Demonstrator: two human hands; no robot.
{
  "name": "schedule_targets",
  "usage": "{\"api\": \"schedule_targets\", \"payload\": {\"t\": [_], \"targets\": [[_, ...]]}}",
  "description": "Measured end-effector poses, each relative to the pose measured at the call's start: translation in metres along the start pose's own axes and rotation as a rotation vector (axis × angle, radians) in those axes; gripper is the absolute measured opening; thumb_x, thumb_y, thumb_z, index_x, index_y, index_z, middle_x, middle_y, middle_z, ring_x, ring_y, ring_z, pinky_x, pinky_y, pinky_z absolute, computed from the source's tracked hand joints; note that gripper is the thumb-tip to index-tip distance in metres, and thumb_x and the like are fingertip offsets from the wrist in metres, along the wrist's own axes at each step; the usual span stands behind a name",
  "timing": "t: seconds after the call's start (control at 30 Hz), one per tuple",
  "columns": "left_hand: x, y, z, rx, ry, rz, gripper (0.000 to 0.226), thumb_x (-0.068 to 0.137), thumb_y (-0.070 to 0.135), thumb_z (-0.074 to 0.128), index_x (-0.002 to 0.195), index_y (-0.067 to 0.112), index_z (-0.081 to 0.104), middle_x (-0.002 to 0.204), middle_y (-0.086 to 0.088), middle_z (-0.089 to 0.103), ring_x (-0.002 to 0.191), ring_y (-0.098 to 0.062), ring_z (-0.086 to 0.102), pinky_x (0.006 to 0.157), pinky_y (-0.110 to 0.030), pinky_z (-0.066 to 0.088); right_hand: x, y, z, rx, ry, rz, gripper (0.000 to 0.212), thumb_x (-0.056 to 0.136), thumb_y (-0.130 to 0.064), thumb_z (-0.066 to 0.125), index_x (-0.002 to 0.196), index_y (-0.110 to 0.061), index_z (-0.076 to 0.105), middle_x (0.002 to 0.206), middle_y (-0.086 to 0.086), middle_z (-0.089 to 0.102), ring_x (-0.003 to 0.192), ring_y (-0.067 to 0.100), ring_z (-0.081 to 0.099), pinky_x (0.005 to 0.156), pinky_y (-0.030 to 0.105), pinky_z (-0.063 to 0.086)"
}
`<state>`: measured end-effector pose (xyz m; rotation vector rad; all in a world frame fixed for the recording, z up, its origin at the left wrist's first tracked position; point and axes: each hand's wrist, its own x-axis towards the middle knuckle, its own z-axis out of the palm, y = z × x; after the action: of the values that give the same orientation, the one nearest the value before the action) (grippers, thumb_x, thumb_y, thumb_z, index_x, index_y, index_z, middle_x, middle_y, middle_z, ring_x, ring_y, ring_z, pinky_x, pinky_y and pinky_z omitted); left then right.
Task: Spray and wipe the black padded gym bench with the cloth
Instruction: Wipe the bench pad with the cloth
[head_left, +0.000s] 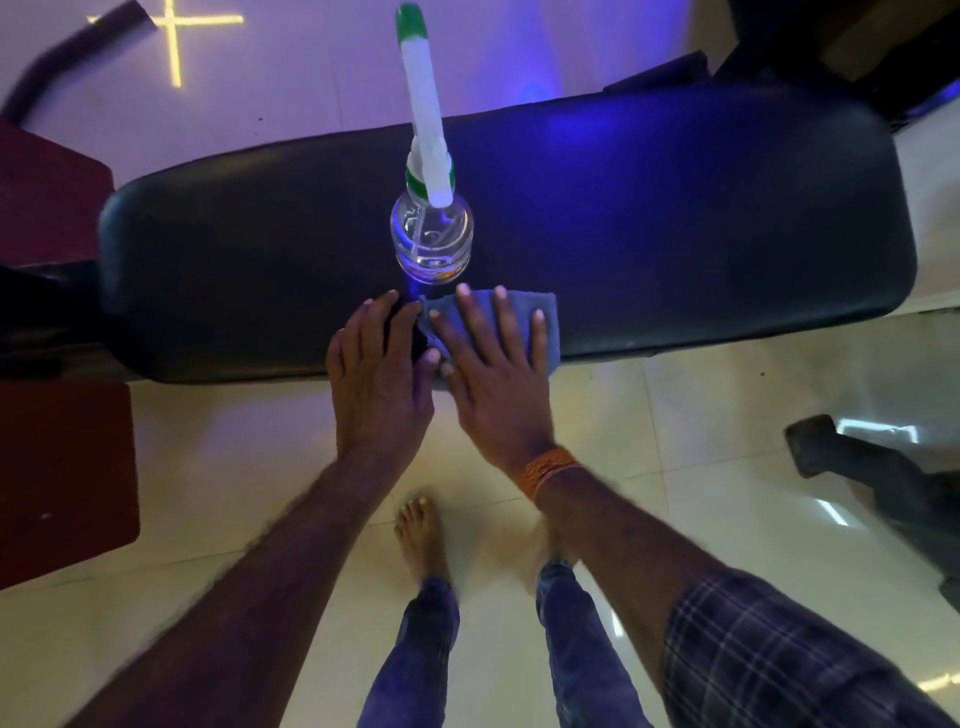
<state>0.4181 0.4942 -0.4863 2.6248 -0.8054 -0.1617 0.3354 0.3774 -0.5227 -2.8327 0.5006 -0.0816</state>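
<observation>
Neither hand grips anything: the right hand (493, 374) lies flat on the cloth (548, 325), fingers straight and spread, pressing it to the pad, while the left hand (382, 364) rests open on the bench (675, 234) just beside it, its fingertips and thumb at the cloth's left edge. The bench runs left to right across the view, so any wiping stroke should follow that long axis; the cloth sits about midway along it, at the near edge, with its near side seeming to lap slightly over that edge, and a long stretch of pad lies to either side. The bottle (431, 239) stands upright on the pad just beyond the fingertips, between the two hands, its sprayer head pointing away from the person. Since the right hand is on the cloth, the left looks the freer one to take the bottle, which also stands in the way of a stroke across the far half. The pad is black, smooth and slightly glossy, with rounded corners and a blue glow reflected right of the bottle; whether it is wet cannot be told. The cloth is blue and folded.
</observation>
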Motion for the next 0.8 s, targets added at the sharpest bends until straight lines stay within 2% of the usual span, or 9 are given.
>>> {"api": "schedule_targets", "payload": {"t": [0.07, 0.2, 0.3, 0.37, 0.4, 0.57, 0.63, 0.7, 0.8], "targets": [[-0.001, 0.002, -0.002, -0.007, -0.009, 0.002, 0.049, 0.1, 0.029, 0.062, 0.144, 0.01, 0.055, 0.156, -0.015, 0.045, 0.146, -0.038, 0.04, 0.118, -0.051, 0.031, 0.003, 0.028, -0.006, -0.049, 0.014, -0.028, 0.052, 0.109, -0.043, 0.029, 0.161, -0.036, 0.029, 0.172, -0.005, 0.019, 0.161, 0.025, 0.01, 0.127, 0.057, 0.009], [-0.002, 0.005, -0.003, -0.01, -0.032, 0.011, 0.051, 0.099, 0.031, 0.063, 0.145, 0.01, 0.055, 0.155, -0.017, 0.045, 0.145, -0.04, 0.039, 0.119, -0.055, 0.03, 0.008, 0.022, -0.006, -0.004, 0.132, 0.421, 0.053, 0.109, -0.044, 0.026, 0.161, -0.036, 0.028, 0.172, -0.003, 0.019, 0.161, 0.028, 0.009, 0.128, 0.056, 0.002], [-0.005, 0.006, -0.003, -0.013, -0.041, 0.02, 0.049, 0.099, 0.029, 0.063, 0.144, 0.009, 0.056, 0.156, -0.018, 0.044, 0.145, -0.041, 0.039, 0.118, -0.058, 0.029, -0.004, -0.003, 0.001, 0.005, 0.035, 0.157, 0.053, 0.109, -0.044, 0.03, 0.161, -0.035, 0.028, 0.173, -0.002, 0.016, 0.161, 0.03, 0.005, 0.127, 0.058, 0.0], [-0.007, 0.008, -0.002, -0.024, -0.038, 0.024, 0.048, 0.1, 0.029, 0.063, 0.143, 0.009, 0.057, 0.156, -0.017, 0.045, 0.145, -0.041, 0.04, 0.118, -0.058, 0.03, -0.01, 0.02, -0.005, -0.019, 0.007, 0.006, 0.052, 0.109, -0.043, 0.028, 0.161, -0.036, 0.028, 0.172, -0.004, 0.019, 0.161, 0.026, 0.008, 0.128, 0.056, 0.006], [-0.007, 0.01, -0.002, -0.021, -0.047, 0.036, 0.049, 0.1, 0.03, 0.063, 0.145, 0.01, 0.056, 0.156, -0.017, 0.044, 0.145, -0.041, 0.039, 0.118, -0.058, 0.03, -0.012, 0.037, -0.01, -0.034, 0.024, 0.024, 0.052, 0.109, -0.043, 0.027, 0.161, -0.037, 0.028, 0.172, -0.005, 0.021, 0.161, 0.025, 0.011, 0.128, 0.053, 0.008], [-0.006, 0.02, 0.008, 0.038, -0.083, 0.113, 0.056, 0.1, 0.036, 0.06, 0.151, 0.014, 0.05, 0.16, -0.013, 0.042, 0.147, -0.038, 0.037, 0.121, -0.058, 0.026, -0.013, 0.077, -0.019, -0.062, 0.156, 0.465, 0.054, 0.108, -0.043, 0.024, 0.162, -0.033, 0.026, 0.172, 0.0, 0.02, 0.16, 0.031, 0.011, 0.127, 0.059, 0.009], [-0.007, 0.028, 0.013, 0.028, -0.077, 0.083, 0.056, 0.1, 0.039, 0.056, 0.151, 0.016, 0.049, 0.161, -0.011, 0.04, 0.149, -0.036, 0.034, 0.122, -0.057, 0.022, -0.012, 0.048, -0.01, -0.029, 0.146, 0.432, 0.055, 0.107, -0.043, 0.027, 0.162, -0.031, 0.029, 0.172, 0.003, 0.021, 0.16, 0.035, 0.011, 0.126, 0.06, 0.006], [-0.007, 0.032, 0.016, 0.026, -0.061, 0.079, 0.055, 0.101, 0.042, 0.049, 0.15, 0.016, 0.05, 0.16, -0.012, 0.04, 0.149, -0.036, 0.035, 0.122, -0.057, 0.022, -0.019, 0.021, -0.001, -0.008, 0.093, 0.259, 0.055, 0.108, -0.043, 0.031, 0.162, -0.032, 0.029, 0.173, 0.002, 0.019, 0.16, 0.032, 0.007, 0.127, 0.059, 0.004], [-0.006, 0.039, 0.022, 0.03, -0.035, 0.097, 0.053, 0.102, 0.043, 0.046, 0.148, 0.017, 0.052, 0.16, -0.013, 0.041, 0.148, -0.037, 0.035, 0.121, -0.059, 0.024, -0.025, 0.053, -0.01, 0.005, 0.064, 0.101, 0.054, 0.108, -0.041, 0.033, 0.162, -0.034, 0.027, 0.172, -0.003, 0.02, 0.161, 0.026, 0.01, 0.128, 0.054, 0.011]]}}
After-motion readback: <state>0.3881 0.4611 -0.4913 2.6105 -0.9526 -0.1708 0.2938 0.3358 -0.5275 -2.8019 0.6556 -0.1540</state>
